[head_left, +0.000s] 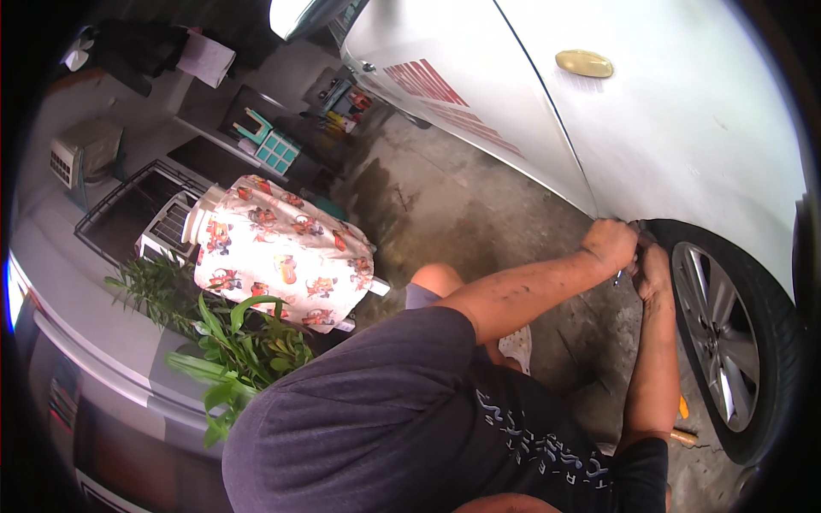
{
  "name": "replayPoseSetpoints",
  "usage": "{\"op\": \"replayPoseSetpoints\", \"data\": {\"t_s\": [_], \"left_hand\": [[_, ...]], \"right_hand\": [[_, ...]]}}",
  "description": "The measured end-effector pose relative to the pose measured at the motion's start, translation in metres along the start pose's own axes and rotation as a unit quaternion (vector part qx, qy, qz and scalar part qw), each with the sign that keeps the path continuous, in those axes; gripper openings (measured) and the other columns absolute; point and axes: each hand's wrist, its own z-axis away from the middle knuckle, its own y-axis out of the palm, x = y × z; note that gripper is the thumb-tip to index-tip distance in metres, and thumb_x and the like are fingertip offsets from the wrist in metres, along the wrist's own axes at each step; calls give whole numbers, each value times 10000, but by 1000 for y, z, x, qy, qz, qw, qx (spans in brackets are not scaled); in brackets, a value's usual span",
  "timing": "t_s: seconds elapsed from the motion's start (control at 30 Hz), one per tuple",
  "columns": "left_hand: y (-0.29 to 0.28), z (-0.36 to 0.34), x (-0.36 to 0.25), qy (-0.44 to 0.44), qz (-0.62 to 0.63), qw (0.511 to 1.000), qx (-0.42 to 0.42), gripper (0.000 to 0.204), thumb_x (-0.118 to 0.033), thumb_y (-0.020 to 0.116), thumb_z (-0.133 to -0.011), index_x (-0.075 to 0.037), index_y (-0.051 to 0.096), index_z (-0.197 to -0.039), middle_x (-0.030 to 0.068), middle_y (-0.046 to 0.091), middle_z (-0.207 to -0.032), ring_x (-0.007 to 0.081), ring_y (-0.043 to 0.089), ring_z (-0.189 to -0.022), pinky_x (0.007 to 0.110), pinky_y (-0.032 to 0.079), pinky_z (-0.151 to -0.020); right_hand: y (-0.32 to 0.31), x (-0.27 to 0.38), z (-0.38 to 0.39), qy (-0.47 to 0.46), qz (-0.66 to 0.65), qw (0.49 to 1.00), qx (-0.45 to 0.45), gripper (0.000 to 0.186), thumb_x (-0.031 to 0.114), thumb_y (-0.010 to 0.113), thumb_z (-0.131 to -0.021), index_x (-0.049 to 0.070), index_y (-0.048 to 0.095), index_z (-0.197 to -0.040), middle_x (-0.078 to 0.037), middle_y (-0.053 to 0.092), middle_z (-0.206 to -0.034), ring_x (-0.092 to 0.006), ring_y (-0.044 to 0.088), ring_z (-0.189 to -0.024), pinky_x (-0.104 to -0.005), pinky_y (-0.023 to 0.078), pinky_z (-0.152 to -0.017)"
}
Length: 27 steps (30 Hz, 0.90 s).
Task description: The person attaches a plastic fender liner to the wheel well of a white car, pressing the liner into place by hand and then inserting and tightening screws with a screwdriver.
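Both my hands meet at the lower edge of the white car body [684, 128], just in front of the wheel [720, 338]. My left hand [611, 243] is closed in a fist, and its fingertips are turned away from view. Beside it, my right hand [653, 272] is closed too, with bent fingers close to the tyre's upper edge. A small shiny metal piece [618, 277] shows just below the hands, but its kind is too small to tell. Whatever lies between the fingers is hidden.
An orange-handled tool [683, 437] lies on the concrete floor [445, 205] near the wheel. To the left stand green plants [248, 342] and something draped in a patterned cloth [282, 256]. Behind them is a teal plastic basket [277, 151].
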Motion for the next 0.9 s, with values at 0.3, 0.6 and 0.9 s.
{"op": "replayPoseSetpoints", "data": {"t_s": [0.3, 0.6, 0.9], "left_hand": [[14, -9, -14, 50, -28, 995, -80, 346, -234, 498, -1063, -42, 759, -941, 209, 778, -831, 378, 783, -766, 522, 616, -705], [-20, -5, -14, -12, -81, 996, 33, 387, -420, 688, -986, -45, 768, -1042, 175, 808, -984, 356, 798, -943, 492, 627, -807], [-52, 0, -25, 24, -224, 963, 146, 443, -235, 581, -1002, 4, 582, -1375, 258, 783, -1058, 450, 769, -998, 538, 608, -913]], "right_hand": [[-31, -23, -25, -413, 454, 754, -236, 310, 159, 620, -1069, -42, 678, -1297, -216, 771, -1214, -267, 719, -1086, -411, 530, -992], [15, 16, 9, -5, 43, 997, -62, 174, 115, 554, -1066, 34, 706, -1044, -59, 698, -866, -177, 628, -661, -321, 578, -598], [20, 11, 24, -275, 304, 902, -136, 161, 150, 696, -1028, -3, 660, -1063, -185, 723, -894, -262, 683, -785, -421, 547, -748]]}}
